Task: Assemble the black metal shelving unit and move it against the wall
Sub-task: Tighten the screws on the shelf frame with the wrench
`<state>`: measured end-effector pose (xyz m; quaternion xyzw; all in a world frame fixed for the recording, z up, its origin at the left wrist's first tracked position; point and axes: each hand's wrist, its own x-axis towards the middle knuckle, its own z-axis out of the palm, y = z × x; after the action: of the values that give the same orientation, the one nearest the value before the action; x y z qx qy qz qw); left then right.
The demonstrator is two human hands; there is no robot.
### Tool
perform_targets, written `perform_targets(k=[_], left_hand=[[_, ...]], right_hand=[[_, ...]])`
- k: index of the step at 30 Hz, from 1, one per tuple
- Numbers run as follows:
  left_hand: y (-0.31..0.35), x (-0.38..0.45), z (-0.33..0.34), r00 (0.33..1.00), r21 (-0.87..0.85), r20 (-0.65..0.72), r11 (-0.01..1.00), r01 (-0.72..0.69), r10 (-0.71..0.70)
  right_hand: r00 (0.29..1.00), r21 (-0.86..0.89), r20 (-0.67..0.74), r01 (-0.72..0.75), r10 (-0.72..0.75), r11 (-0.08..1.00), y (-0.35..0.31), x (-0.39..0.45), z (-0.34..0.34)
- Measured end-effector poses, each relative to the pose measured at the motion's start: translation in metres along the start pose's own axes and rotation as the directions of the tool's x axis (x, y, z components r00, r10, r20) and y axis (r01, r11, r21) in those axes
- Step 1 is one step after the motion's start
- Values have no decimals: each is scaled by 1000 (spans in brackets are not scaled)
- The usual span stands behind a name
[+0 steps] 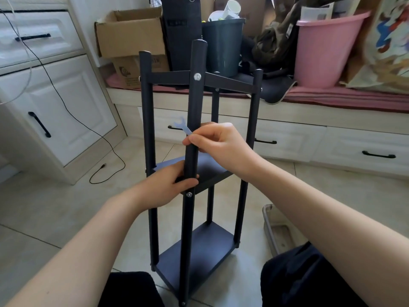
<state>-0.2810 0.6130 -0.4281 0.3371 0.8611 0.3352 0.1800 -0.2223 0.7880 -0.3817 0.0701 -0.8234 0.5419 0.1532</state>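
The black shelving unit (199, 151) stands upright on the tiled floor (66, 207), its near post gripped by the left hand (170, 185) seemingly for steadiness, while the right hand (217, 142) pinches a small wrench (182, 126), likely for bolts.

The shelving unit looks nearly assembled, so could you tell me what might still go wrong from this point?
1. The right hand only pinches the small wrench by its end, away from any bolt; it could slip and drop.
2. The left hand grips only the front post of the shelving unit, which might rock or tip on the tiles.
3. The black cable lies on the floor beside it and could snag when the unit is moved.
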Motion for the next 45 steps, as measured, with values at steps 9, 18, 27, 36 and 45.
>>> perform_targets(k=[9, 18, 27, 36, 45], left_hand=[[-7, 4, -12, 992, 18, -118, 998, 57, -54], [-13, 8, -20, 995, -29, -83, 998, 59, -61], [-23, 13, -25, 992, -74, -74, 992, 101, -107], [-27, 16, -26, 990, -82, -77, 990, 112, -118], [-24, 13, -26, 991, -54, -71, 992, 114, -118]], right_hand=[[983, -163, -126, -156, 136, 974, 32, -30, -12], [843, -156, 108, -510, 528, 846, 88, -61, 9], [870, -204, 2, -482, 493, 852, 103, -48, 58], [904, -296, 24, -401, 426, 867, 98, -30, 68], [969, -302, -68, -247, 237, 921, 101, -28, 77]])
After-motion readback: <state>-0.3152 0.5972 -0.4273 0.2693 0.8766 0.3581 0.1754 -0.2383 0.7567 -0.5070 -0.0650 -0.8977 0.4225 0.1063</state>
